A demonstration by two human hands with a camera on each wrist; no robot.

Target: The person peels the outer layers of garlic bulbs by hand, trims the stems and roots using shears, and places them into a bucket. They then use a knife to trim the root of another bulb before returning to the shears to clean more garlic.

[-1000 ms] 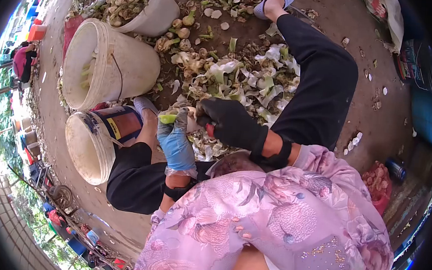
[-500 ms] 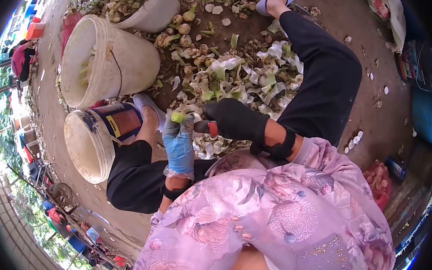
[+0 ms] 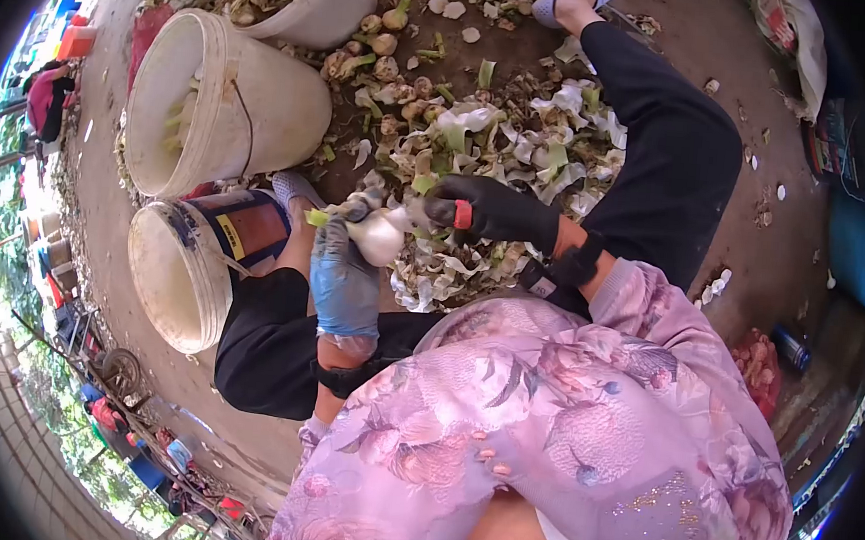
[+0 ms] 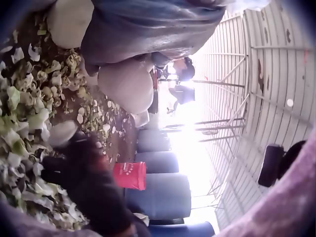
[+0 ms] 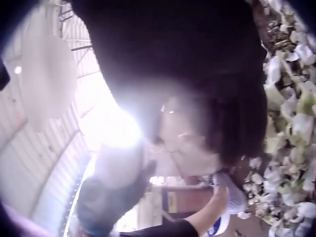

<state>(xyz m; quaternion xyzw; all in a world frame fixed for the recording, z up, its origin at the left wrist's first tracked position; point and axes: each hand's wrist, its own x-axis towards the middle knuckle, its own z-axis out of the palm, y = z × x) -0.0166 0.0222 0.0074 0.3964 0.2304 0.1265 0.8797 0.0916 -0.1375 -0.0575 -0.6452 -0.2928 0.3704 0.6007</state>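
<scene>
In the head view, the blue-gloved left hand (image 3: 344, 282) grips a white bulb (image 3: 382, 238) with a short green stem end (image 3: 317, 218). Just right of it, the black-gloved right hand (image 3: 500, 213) has curled fingers round a red object (image 3: 462, 214), mostly hidden. A pale strip (image 3: 416, 213) lies between bulb and right fingers. The left wrist view has the blue glove (image 4: 153, 32) above the smooth bulb (image 4: 126, 86), and the black glove (image 4: 91, 180) beside a pale piece (image 4: 62, 133). Blurred, the black glove (image 5: 182, 54) fills the right wrist view's top.
A heap of peelings (image 3: 471, 152) covers the ground beyond the hands. At the left stand a white bucket (image 3: 273, 118) and a dark-labelled bucket (image 3: 176, 277); a further bucket (image 3: 330, 7) lies near loose bulbs (image 3: 386, 44). The person's dark-trousered leg (image 3: 663, 136) extends at the right.
The right hand has drawn a little away from the left hand, to the right. The left hand has turned, so the bulb's white side now shows. The head view has shifted slightly.
</scene>
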